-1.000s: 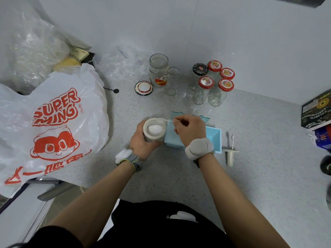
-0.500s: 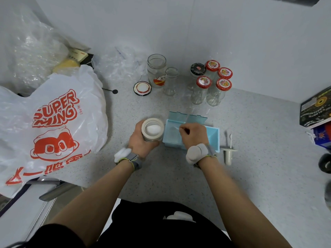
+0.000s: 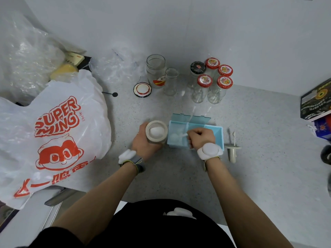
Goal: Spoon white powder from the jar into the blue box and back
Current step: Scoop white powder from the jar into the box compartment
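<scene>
Head view: left hand (image 3: 143, 142) gripping the jar (image 3: 156, 131) of white powder (image 3: 156, 130), standing on the desk (image 3: 179, 176) touching the left end of the blue box (image 3: 219, 133). Right hand (image 3: 200, 136) pinching a small spoon (image 3: 176, 136), its bowl lying low inside the box's left part. Probably tipping a spoonful into the box. Next: emptying the bowl cleanly, then carrying it left of the box, back over the jar's mouth.
</scene>
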`<state>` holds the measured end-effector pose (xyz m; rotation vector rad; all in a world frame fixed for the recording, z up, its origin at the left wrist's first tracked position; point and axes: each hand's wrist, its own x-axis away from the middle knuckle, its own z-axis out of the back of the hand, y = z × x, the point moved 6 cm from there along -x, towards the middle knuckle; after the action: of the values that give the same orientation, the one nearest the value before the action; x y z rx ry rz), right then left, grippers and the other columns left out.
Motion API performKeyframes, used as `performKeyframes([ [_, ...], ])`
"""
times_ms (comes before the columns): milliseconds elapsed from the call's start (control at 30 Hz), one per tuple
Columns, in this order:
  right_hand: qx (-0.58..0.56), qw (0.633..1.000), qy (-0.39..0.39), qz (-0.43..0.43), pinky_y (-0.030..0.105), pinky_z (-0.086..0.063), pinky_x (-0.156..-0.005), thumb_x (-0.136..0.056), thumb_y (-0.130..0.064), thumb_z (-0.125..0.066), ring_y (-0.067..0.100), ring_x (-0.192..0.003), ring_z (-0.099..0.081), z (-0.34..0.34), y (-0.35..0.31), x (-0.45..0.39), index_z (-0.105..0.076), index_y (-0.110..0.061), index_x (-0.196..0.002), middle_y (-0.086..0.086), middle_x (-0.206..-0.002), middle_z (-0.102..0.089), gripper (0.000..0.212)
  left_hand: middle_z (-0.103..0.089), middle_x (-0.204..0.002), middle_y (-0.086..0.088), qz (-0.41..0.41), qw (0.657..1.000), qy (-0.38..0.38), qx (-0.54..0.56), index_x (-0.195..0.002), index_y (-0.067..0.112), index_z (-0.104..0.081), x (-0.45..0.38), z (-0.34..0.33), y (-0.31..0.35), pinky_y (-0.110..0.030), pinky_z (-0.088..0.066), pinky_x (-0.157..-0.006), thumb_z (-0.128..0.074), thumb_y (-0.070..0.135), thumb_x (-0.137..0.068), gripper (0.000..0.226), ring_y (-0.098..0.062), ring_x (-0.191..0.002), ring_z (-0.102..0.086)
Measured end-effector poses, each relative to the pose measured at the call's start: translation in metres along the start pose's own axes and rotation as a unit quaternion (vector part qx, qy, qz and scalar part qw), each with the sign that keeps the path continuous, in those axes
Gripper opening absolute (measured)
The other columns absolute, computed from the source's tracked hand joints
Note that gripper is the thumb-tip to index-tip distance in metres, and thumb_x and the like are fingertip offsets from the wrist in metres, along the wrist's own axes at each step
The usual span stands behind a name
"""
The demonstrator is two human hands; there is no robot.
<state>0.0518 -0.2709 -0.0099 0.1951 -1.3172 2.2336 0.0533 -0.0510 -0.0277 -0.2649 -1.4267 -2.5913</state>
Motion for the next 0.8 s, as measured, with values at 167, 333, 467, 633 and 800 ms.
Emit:
performKeyframes([
  [167,-0.059,0.998,0.031,-0.007,0.044,-0.057,-0.056,-0.076,-0.013,-0.06,0.023,-0.042,-0.055,0.003,0.0,0.007,-0.065,-0.011,-0.049,0.013,-0.052,-0.062,0.028,-0.054,-0.108,0.012,-0.019,1.0,-0.01,0.006,-0.124,0.033,-0.038,0.001,0.001,0.003,-0.029,-0.045,-0.081,-0.083,0.045,-0.067,0.073,-0.014,-0.095,-0.057],
  [333,-0.128,0.99,0.044,-0.028,0.035,-0.055,-0.051,-0.079,-0.008,-0.06,0.019,-0.04,-0.051,0.004,-0.001,0.012,-0.065,-0.012,-0.053,0.009,-0.053,-0.059,0.027,-0.054,-0.106,0.013,-0.031,0.999,-0.014,0.016,-0.119,0.038,-0.034,0.003,0.003,0.004,-0.027,-0.043,-0.077,-0.081,0.046,-0.07,0.069,-0.01,-0.091,-0.055],
  [467,-0.165,0.984,0.049,-0.036,0.022,-0.046,-0.04,-0.083,-0.005,-0.059,0.013,-0.037,-0.048,0.008,-0.001,0.017,-0.063,-0.012,-0.057,0.003,-0.051,-0.057,0.026,-0.056,-0.107,0.01,-0.041,0.999,-0.006,0.024,-0.126,0.03,-0.038,0.005,0.005,0.003,-0.026,-0.043,-0.075,-0.081,0.045,-0.07,0.072,-0.01,-0.088,-0.055],
  [633,-0.196,0.979,0.055,-0.029,0.018,-0.044,-0.037,-0.084,-0.003,-0.058,0.009,-0.033,-0.045,0.014,-0.009,0.023,-0.063,-0.005,-0.063,-0.002,-0.045,-0.054,0.021,-0.052,-0.099,0.018,-0.048,0.998,-0.008,0.033,-0.119,0.039,-0.034,0.005,0.006,0.0,-0.009,-0.036,-0.064,-0.082,0.039,-0.069,0.069,0.001,-0.08,-0.05],
  [800,-0.211,0.976,0.056,-0.012,0.025,-0.047,-0.043,-0.083,-0.005,-0.059,0.014,-0.037,-0.046,0.016,-0.023,0.026,-0.063,-0.007,-0.059,0.004,-0.051,-0.055,0.024,-0.052,-0.112,0.01,-0.053,0.998,-0.021,0.029,-0.132,0.025,-0.036,0.002,0.004,-0.003,-0.022,-0.04,-0.077,-0.083,0.033,-0.07,0.079,-0.009,-0.094,-0.051],
])
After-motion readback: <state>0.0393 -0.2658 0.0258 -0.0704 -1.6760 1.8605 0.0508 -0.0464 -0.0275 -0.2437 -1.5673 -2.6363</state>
